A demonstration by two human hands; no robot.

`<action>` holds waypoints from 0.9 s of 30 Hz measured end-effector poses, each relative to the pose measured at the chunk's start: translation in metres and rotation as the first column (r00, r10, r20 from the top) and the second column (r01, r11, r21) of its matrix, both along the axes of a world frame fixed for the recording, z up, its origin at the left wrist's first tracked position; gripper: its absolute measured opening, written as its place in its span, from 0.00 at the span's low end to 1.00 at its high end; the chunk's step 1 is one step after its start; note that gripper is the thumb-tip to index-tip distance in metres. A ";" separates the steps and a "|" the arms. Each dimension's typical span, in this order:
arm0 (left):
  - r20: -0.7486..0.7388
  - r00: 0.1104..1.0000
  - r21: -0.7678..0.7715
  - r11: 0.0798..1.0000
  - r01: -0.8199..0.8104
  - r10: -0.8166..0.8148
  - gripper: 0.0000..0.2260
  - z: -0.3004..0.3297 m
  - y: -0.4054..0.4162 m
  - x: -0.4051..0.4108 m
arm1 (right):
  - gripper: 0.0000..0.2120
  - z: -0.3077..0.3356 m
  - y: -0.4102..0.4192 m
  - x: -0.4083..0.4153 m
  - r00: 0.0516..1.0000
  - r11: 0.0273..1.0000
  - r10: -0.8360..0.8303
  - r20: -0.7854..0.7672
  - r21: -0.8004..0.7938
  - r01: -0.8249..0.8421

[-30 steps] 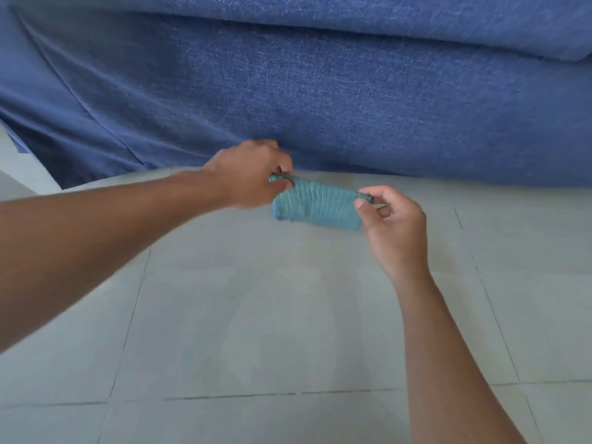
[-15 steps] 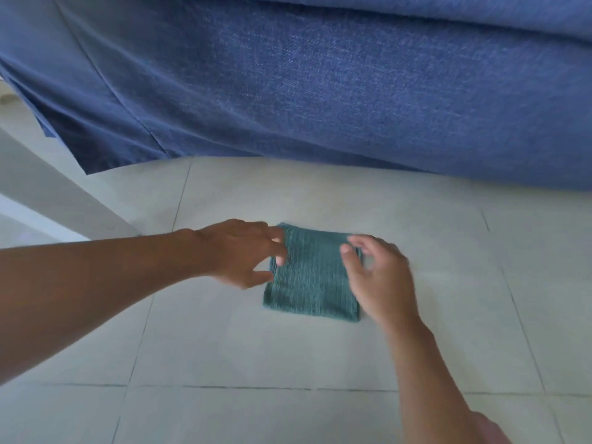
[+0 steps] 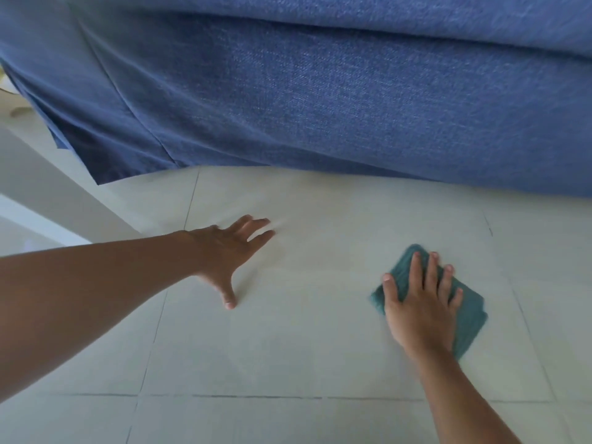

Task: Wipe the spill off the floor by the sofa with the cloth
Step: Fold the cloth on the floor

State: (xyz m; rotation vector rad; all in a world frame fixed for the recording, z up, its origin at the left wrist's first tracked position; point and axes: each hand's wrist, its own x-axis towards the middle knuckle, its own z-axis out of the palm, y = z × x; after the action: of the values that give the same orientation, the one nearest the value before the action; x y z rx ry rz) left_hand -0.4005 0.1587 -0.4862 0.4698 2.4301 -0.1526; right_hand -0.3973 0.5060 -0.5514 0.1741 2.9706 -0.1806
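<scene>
Head view: right hand (image 3: 421,310) presses flat, fingers spread, on a soft, light teal cloth (image 3: 469,312); left hand (image 3: 224,251) splayed empty on the floor (image 3: 288,347).

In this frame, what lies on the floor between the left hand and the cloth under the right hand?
Nothing: the head view shows only bare pale floor tile between the left hand and the teal cloth pressed flat under the right hand.
</scene>
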 end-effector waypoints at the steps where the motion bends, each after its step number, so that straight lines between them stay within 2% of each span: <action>1: -0.020 1.000 0.009 1.000 -0.004 0.004 0.67 0.001 -0.001 0.002 | 0.41 0.000 -0.005 -0.016 1.000 1.000 -0.009 0.004 -0.010 0.009; 3: -0.044 0.999 0.026 0.999 -0.026 0.027 0.66 0.004 -0.004 0.009 | 0.40 0.000 -0.037 -0.032 0.998 0.998 0.059 -0.027 -0.016 -0.060; 5: -0.033 0.997 0.044 0.996 -0.073 0.075 0.64 0.008 -0.009 0.016 | 0.39 -0.001 -0.083 -0.023 0.979 0.979 0.199 -0.051 -0.041 -0.202; 8: -0.021 0.992 0.024 0.992 -0.124 0.125 0.63 0.012 -0.025 0.025 | 0.37 0.002 -0.154 0.020 0.898 0.888 0.431 -0.083 -0.135 -0.439; 11: -0.014 0.990 -0.057 0.988 -0.141 0.140 0.62 0.014 -0.042 0.035 | 0.36 0.010 -0.199 0.069 0.816 0.778 0.572 -0.084 -0.258 -0.572; 14: -0.023 0.993 -0.091 0.989 -0.118 0.116 0.54 0.014 -0.051 0.040 | 0.28 0.018 -0.209 0.089 0.817 0.693 0.566 -0.108 -0.475 -0.543; 16: -0.057 0.994 -0.037 0.994 -0.100 0.098 0.44 0.015 -0.049 0.038 | 0.22 0.024 -0.199 0.082 0.888 0.643 0.421 -0.185 -0.630 -0.436; 17: -0.071 0.992 -0.004 0.995 -0.102 0.102 0.38 0.017 -0.046 0.036 | 0.20 0.024 -0.191 0.073 0.909 0.654 0.340 -0.242 -0.634 -0.413; 18: -0.080 0.991 0.021 0.994 -0.108 0.109 0.32 0.020 -0.042 0.035 | 0.19 0.026 -0.181 0.061 0.917 0.707 0.286 -0.278 -0.585 -0.397; 19: -0.087 0.990 0.035 0.993 -0.112 0.115 0.28 0.021 -0.038 0.033 | 0.19 0.029 -0.172 0.049 0.926 0.769 0.279 -0.253 -0.519 -0.374; 21: -0.095 0.988 0.047 0.992 -0.116 0.120 0.25 0.020 -0.030 0.031 | 0.20 0.036 -0.157 0.028 0.927 0.829 0.367 -0.074 -0.427 -0.362; 23: -0.090 0.988 0.060 0.991 -0.120 0.125 0.25 0.021 -0.022 0.032 | 0.20 0.037 -0.152 0.019 0.866 0.778 0.500 0.022 -0.450 -0.437; 25: -0.093 0.987 0.077 0.990 -0.122 0.129 0.24 0.020 -0.016 0.036 | 0.21 0.036 -0.152 0.023 0.808 0.724 0.590 0.006 -0.446 -0.526; 27: -0.094 0.984 0.097 0.985 -0.144 0.153 0.22 0.016 -0.013 0.042 | 0.20 0.033 -0.153 0.029 0.813 0.724 0.580 -0.043 -0.430 -0.539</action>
State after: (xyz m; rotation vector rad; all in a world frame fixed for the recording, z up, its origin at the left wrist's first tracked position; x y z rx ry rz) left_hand -0.3590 0.1453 -0.4698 0.3254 2.5688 -0.0026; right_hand -0.3686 0.3530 -0.5189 -0.7469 2.6452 -0.7002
